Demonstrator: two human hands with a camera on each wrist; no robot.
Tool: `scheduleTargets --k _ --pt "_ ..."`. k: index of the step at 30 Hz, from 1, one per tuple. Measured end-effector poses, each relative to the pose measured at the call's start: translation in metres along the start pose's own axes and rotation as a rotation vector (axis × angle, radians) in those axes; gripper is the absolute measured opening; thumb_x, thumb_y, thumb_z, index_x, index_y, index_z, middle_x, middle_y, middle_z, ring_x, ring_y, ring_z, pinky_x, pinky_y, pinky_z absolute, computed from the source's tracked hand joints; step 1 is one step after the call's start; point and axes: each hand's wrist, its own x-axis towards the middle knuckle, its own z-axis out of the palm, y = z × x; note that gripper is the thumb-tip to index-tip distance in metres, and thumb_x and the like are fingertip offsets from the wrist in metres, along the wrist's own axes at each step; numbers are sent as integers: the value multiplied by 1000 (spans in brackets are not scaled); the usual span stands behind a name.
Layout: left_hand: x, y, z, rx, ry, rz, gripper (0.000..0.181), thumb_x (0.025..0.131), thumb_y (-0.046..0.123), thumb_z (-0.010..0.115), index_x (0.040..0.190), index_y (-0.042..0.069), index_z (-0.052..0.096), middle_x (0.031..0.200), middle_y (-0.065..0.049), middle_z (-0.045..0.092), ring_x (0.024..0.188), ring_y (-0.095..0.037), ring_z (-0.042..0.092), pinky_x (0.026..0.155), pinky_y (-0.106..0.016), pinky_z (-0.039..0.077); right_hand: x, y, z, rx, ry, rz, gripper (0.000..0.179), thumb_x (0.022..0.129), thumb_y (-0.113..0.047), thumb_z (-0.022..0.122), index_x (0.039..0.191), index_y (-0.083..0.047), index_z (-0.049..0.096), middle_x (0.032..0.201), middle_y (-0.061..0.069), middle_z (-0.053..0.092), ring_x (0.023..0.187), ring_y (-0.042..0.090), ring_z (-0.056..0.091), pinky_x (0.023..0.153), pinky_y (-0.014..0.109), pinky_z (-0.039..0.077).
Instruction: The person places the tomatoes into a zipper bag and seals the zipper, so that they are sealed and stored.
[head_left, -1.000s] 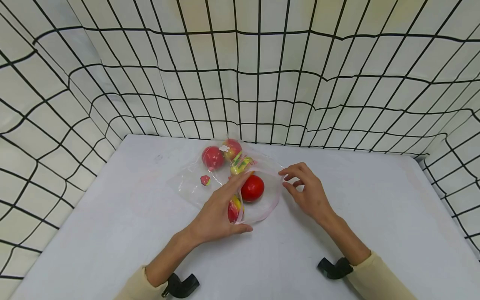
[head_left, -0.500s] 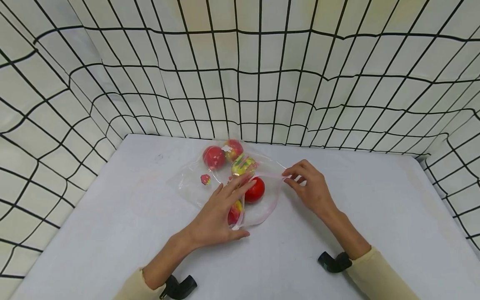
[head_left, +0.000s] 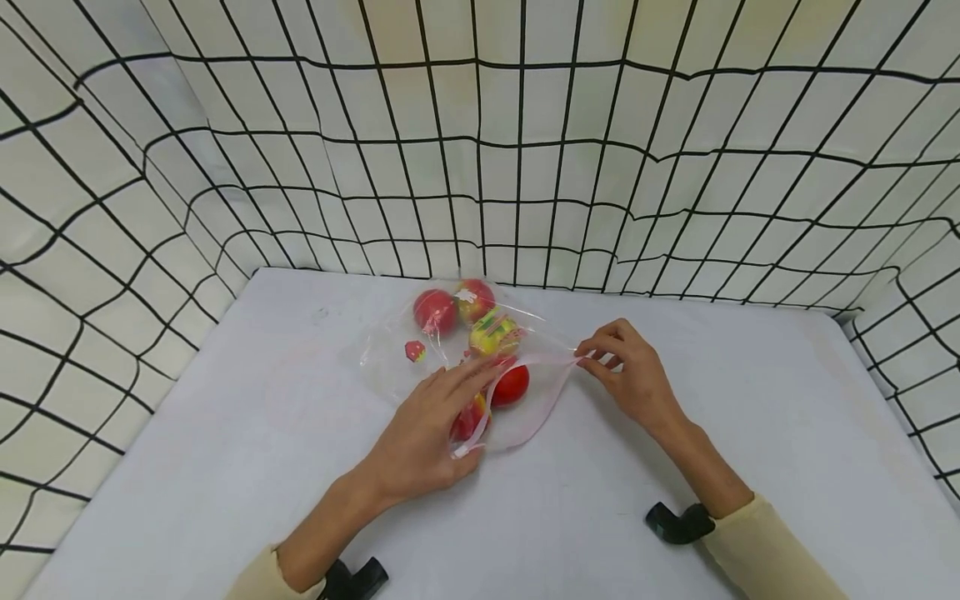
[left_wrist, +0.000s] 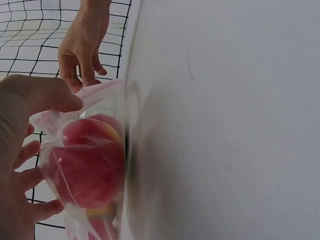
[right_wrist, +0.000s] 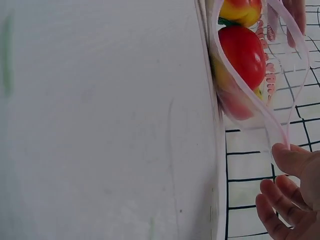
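Observation:
A clear zip bag (head_left: 382, 367) with a pink zip edge lies on the table, its mouth parted toward the right hand. Several toy fruits are inside, among them a glossy red one (head_left: 512, 386) at the mouth and a red-and-yellow one (head_left: 469, 417) beside the left palm. My right hand (head_left: 633, 375) pinches the bag's right corner between thumb and fingertips; the right wrist view shows the pink edge running to that thumb (right_wrist: 287, 157). My left hand (head_left: 416, 442) rests along the bag's left side, fingers extended over it and thumb near the white zip end (head_left: 460, 452).
The white table (head_left: 225, 450) meets a wall of black-lined grid cloth (head_left: 517, 167) at the back and both sides. Black wrist mounts (head_left: 678, 523) sit at the sleeves.
My right hand has taken hold of the bag's corner and drawn it slightly right, narrowing the mouth. My left thumb has moved in to the bag's near corner, and the left fingers now cover more of the bag.

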Motion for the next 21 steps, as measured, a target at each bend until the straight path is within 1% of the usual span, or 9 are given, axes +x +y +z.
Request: scheduleTargets --k 3,6,12,14,17,19,21 --pt "-2 0 -3 42 66 18 101 68 27 97 156 22 47 163 4 46 148 -17 46 115 -49 51 -1 2 -1 5 -4 -7 26 83 4 83 102 -12 79 103 6 64 90 23 71 73 27 58" --pt "-4 0 -7 62 138 41 90 68 27 97 148 18 56 158 2 52 145 -18 49 110 -47 56 -2 4 -2 8 1 -18 27 81 5 84 101 -13 79 103 4 65 90 23 71 72 28 59" --pt "-7 -3 -12 41 251 104 56 72 23 95 123 15 72 145 -1 64 135 -18 59 103 -42 61 -3 8 -4 25 11 -21 27 80 6 84 99 -12 80 100 4 66 89 23 71 72 26 58" --pt "-8 -4 -13 26 285 125 49 73 21 95 117 14 75 140 -2 67 131 -18 62 101 -40 61 -4 9 -4 28 15 -24 27 80 6 85 99 -12 80 100 4 66 88 22 71 72 25 58" --pt "-8 -5 -13 4 319 144 43 73 19 95 113 13 78 137 -2 69 129 -18 64 104 -28 58 -4 11 -5 37 24 -26 27 79 6 85 98 -12 80 99 4 67 87 22 70 71 24 58" --pt "-9 -7 -12 -21 336 155 42 73 17 95 112 11 78 136 -3 70 129 -19 64 108 -18 52 -4 11 -5 45 27 -27 26 79 6 85 98 -12 80 99 4 67 87 22 70 71 23 58" --pt "-9 -8 -12 -52 349 163 40 74 15 94 111 10 79 135 -4 71 129 -20 64 111 -11 46 -5 11 -5 50 27 -26 25 79 5 85 97 -11 80 98 4 67 86 22 70 71 24 58"
